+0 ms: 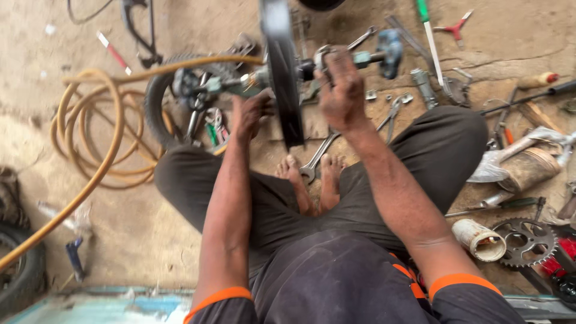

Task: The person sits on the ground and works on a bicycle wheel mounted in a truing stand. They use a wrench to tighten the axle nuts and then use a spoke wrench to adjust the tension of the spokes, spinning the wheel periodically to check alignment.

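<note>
I sit cross-legged on a concrete floor with an upright wheel (283,72) held edge-on between my hands. My left hand (251,114) grips the axle end on the wheel's left side. My right hand (341,90) is closed on the axle (366,58) on the right side, near a blue-grey fitting (390,51) at its tip. The picture is blurred, so small parts at the hub are unclear. My bare feet (312,174) rest just below the wheel, with a spanner (318,157) lying between them.
A coiled yellow hose (96,129) lies at left beside a small tyre (159,96). Several hand tools are scattered at the top right. A chain sprocket (528,242), a white tube (478,239) and a crumpled plastic bag (498,165) lie at right. Another tyre (18,276) sits at the lower left.
</note>
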